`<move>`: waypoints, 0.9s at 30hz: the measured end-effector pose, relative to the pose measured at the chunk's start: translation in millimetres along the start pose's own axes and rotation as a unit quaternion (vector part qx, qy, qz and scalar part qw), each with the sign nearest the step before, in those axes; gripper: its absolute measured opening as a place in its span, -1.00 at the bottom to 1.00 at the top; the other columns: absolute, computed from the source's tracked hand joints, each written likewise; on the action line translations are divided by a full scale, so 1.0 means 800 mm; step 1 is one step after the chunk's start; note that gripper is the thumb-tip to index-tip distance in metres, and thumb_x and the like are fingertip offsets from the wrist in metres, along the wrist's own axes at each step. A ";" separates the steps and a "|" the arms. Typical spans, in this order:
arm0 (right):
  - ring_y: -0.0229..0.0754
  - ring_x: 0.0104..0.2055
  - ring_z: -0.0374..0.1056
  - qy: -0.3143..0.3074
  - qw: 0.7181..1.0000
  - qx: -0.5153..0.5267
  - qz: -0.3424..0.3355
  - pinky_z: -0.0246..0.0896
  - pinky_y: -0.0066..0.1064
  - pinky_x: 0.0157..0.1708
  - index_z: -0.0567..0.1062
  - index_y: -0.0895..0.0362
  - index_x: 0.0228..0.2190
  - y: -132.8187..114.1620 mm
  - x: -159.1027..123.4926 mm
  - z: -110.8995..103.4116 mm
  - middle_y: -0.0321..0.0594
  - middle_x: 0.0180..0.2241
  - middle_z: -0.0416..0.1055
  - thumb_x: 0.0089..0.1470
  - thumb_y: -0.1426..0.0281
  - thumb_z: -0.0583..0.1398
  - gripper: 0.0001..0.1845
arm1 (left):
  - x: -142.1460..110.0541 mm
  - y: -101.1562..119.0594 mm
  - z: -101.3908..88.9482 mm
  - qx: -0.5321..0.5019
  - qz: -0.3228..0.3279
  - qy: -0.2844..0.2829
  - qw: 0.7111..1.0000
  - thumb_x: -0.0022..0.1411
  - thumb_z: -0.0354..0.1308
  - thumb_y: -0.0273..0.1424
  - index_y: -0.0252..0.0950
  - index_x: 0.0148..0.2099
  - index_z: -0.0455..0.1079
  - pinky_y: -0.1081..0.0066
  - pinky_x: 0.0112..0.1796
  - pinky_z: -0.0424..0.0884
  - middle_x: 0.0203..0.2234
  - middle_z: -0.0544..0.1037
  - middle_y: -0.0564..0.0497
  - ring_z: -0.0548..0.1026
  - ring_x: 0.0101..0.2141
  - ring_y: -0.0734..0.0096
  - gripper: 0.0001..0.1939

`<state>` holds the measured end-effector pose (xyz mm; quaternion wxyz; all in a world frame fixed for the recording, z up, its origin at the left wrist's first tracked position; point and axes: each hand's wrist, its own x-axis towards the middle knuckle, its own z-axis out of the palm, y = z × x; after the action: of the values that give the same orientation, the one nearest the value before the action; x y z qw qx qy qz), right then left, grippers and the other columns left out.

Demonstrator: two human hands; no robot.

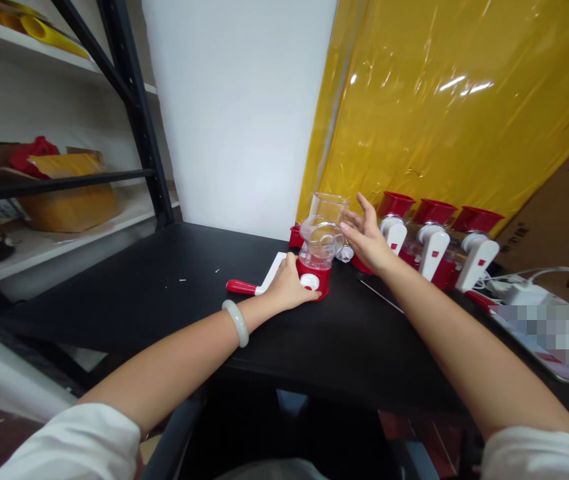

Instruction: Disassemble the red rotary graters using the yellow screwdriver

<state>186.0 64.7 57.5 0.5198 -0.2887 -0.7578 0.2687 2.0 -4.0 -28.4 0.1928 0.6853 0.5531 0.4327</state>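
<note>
A hand-crank rotary grater with a clear plastic body (pixel 325 241) and a red base (pixel 322 272) stands upright on the black table. My left hand (pixel 288 285) is wrapped around the base from the left, its thumb at the front by a white round part. Fingers spread, my right hand (pixel 368 240) is beside the clear body on its right; whether the fingertips touch it I cannot tell. Left of the base, partly behind my left hand, is a white crank with a red handle (pixel 242 287). A thin metal rod (pixel 380 295) lies under my right forearm.
Several similar graters with red hoppers (pixel 434 212) and white cranks stand at the right rear. White cables and an adapter (pixel 527 292) lie near a tablet-like device (pixel 539 343). Shelves with a box (pixel 71 193) are at left. Yellow plastic sheeting (pixel 444 100) hangs behind.
</note>
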 end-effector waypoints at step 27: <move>0.02 0.28 0.08 0.128 0.985 -0.117 -0.024 -0.03 -0.08 0.27 -0.31 0.18 0.25 0.027 -0.070 0.097 0.22 0.23 -0.03 -0.13 0.24 0.35 0.19 | 0.000 0.003 -0.002 0.018 0.007 -0.004 1.000 -0.24 0.43 -0.26 -0.18 -0.22 -0.03 0.22 -0.20 0.37 -0.24 0.32 0.00 0.41 -0.14 0.14 -0.30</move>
<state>132.4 30.8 -17.8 0.5813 -0.3612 -0.7181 0.1265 2.0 -5.3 -25.7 0.1798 0.6939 0.5553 0.4217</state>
